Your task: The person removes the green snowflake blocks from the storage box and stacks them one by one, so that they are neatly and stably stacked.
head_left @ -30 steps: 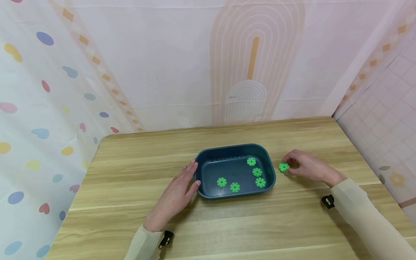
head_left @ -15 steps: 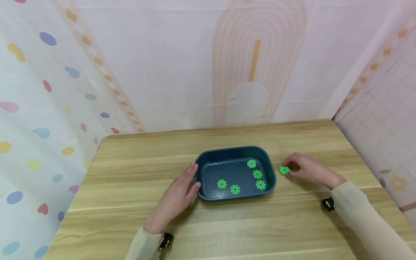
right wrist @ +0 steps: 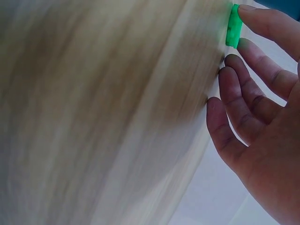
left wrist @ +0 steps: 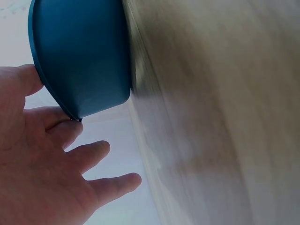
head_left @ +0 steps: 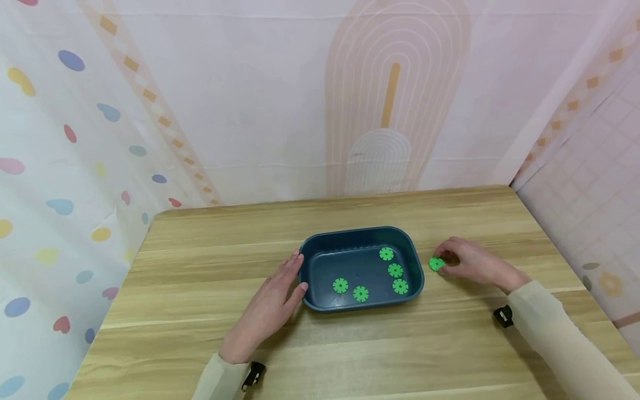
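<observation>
**The left hand (head_left: 267, 308) at a blue tub (head_left: 325, 264), the right hand (head_left: 472, 262) on a green disc (head_left: 436, 264)**

Working left to right from my end, I see a spotted cloth (head_left: 35, 233) hanging on the left and a pale cloth (head_left: 250, 128) behind the far edge of the wooden table (head_left: 215, 255). At the near left, a black clip (head_left: 253, 375) sits by the left sleeve (head_left: 217, 380). The left hand has its fingers extended and loose, with thumb and fingers touching the tub's left end. Inside the tub, two discs (head_left: 340, 285) lie toward the near left, and three discs (head_left: 395, 270) run far to near along the right end. Just beside the tub's right rim, I have the green disc grasped between the right hand's thumb and fingertip. My right wrist camera shows it edge-on, close to the table; I cannot tell whether it touches. The right sleeve (head_left: 560, 328) reaches in from the near right.
</observation>
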### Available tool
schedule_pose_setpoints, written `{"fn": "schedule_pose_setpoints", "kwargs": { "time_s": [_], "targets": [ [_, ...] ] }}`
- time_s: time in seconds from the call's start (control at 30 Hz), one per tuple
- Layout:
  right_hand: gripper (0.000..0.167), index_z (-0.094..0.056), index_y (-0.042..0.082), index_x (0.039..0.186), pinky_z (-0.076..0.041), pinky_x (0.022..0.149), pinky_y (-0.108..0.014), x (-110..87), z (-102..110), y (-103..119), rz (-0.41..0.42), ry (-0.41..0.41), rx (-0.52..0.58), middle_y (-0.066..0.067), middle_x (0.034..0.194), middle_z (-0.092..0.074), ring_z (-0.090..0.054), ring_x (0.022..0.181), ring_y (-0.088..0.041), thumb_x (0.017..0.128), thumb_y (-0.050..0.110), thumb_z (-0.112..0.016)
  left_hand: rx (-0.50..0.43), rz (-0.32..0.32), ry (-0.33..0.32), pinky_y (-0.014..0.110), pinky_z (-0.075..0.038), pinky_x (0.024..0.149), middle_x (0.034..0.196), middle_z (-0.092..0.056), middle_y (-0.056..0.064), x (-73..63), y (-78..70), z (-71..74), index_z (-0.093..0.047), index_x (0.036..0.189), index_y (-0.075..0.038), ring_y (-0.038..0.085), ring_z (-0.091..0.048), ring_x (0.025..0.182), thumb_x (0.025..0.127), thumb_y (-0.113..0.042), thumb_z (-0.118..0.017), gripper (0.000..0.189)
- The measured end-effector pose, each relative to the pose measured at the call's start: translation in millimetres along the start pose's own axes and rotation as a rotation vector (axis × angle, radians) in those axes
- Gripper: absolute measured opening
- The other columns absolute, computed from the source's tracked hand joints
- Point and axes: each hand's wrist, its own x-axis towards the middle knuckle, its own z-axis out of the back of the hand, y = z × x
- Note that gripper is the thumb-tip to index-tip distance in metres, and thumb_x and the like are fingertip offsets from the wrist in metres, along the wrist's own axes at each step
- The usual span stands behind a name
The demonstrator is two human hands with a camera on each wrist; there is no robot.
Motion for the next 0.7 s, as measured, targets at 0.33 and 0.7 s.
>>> {"fn": "schedule_pose_setpoints", "kwargs": {
  "time_s": [0.33,0.7],
  "targets": [
    [0.027,-0.071,0.002,0.113,-0.056,0.089,-0.044,1.9,-0.4,-1.0,-0.008,-0.007,-0.002,-0.005,0.108,-0.067,-0.062,0.097,-0.019,0.092,0.015,-0.079,-0.008,0.017,0.007,0.071,-0.032,0.113,0.171,-0.021,0.003,1.5,0.2,-0.4,-0.03,0.164,-0.011,0.034,-0.027,0.154,0.11,-0.034,-0.051,0.063],
    [0.026,-0.069,0.003,0.118,-0.056,0.091,-0.047,-5.6,1.8,2.0,-0.02,-0.06,0.071,-0.006,0.113,-0.069,-0.064,0.101,-0.022,0.095,0.014,-0.076,-0.017,0.006,0.019,0.069,-0.032,0.113,0.171,-0.022,0.004,1.3,1.2,0.1,-0.03,0.164,-0.01,0.033,-0.026,0.155,0.11,-0.035,-0.052,0.063]
  ]
}}
